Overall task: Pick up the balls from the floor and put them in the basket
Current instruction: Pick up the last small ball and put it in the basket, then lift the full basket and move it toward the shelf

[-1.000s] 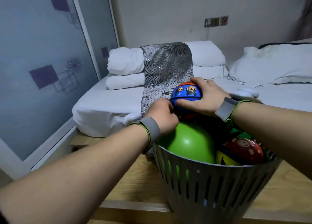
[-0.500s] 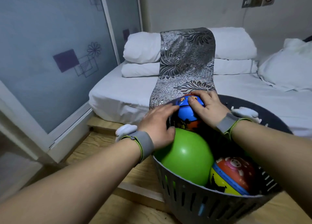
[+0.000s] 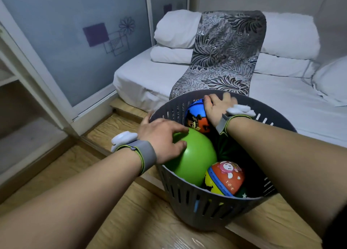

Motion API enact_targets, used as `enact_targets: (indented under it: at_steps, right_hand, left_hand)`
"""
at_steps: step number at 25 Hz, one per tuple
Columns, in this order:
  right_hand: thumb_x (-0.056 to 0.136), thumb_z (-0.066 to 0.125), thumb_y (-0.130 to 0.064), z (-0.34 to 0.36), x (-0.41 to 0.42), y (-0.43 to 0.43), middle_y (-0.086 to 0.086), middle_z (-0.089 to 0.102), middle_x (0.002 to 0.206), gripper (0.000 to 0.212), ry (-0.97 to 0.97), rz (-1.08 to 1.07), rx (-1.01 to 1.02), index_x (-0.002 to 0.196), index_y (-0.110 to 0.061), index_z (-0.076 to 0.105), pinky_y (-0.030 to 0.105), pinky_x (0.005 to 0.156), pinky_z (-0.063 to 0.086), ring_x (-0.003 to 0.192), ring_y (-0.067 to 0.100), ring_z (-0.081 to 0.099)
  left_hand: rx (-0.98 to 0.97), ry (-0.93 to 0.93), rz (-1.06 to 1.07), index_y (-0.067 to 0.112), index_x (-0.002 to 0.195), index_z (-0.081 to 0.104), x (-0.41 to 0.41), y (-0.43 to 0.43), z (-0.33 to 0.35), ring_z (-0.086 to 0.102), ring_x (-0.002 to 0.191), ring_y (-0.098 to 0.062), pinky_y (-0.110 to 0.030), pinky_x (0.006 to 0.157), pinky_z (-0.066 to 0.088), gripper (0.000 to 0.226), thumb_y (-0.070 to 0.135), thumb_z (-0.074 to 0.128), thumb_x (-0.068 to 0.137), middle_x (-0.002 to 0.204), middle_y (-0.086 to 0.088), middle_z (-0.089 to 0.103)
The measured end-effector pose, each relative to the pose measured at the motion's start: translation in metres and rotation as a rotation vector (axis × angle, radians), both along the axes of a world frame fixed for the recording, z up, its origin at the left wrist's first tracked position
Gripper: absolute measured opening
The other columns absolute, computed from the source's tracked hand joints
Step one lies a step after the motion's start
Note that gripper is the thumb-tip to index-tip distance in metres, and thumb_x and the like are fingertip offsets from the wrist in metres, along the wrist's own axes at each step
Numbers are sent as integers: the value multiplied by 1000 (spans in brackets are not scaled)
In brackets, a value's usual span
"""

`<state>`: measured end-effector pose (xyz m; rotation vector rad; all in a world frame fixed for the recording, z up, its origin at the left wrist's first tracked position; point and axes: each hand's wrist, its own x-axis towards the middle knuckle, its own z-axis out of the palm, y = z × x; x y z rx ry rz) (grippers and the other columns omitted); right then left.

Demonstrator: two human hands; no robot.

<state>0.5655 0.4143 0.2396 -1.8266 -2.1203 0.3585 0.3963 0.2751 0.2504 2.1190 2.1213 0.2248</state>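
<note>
A grey slotted basket [image 3: 210,205] stands on the wooden floor in front of the bed. Inside it lie a big green ball [image 3: 195,160], a blue and orange cartoon ball [image 3: 195,117] at the far side, and a red, yellow and blue ball [image 3: 223,179] near the front. My right hand [image 3: 216,106] rests flat on top of the blue and orange ball, fingers spread, pressing it down. My left hand [image 3: 161,138] lies open over the basket's left rim, fingers touching the green ball.
A low bed [image 3: 142,80] with white sheets, folded white quilts [image 3: 174,31] and a grey patterned runner [image 3: 223,57] lies just behind the basket. A frosted glass sliding door [image 3: 65,42] runs along the left. A wooden step [image 3: 120,117] borders the bed.
The blue and orange ball has gone down from above the basket into its far side. My left hand came off it onto the green ball and rim. The view tilted downward.
</note>
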Motion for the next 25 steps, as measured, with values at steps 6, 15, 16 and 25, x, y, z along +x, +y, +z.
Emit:
enact_targets:
  at_steps: [6,15,16,25]
  right_hand:
    - [89,54,-70,-3,30,-9,15,57,140,68,55,202,15,151,-45,41,39,107,46,131,35,56]
    - [82,37,-81,-8,2,0,9,49,154,80,-188,189,-42,155,-50,28,50,111,38,139,34,51]
    - [86,38,-79,-5,6,-4,10,42,161,78,-222,180,-54,157,-50,22,54,116,30,147,32,41]
    - [89,59,-57,16,120,-99,11,48,152,71,-116,-170,89,148,-20,43,56,117,31,147,37,33]
  left_hand:
    - [-46,87,85,57,134,51,11,5,9,45,138,-15,-45,119,18,53,72,51,84,142,15,58]
    - [-71,104,156,52,130,57,-4,17,9,52,133,-20,-42,116,28,57,73,58,77,135,7,65]
    - [-58,117,157,52,130,57,-2,15,7,53,132,-20,-41,115,29,57,74,58,77,134,6,66]
    - [230,-90,166,33,145,47,8,3,1,29,149,-30,-49,121,27,80,52,77,73,164,-2,29]
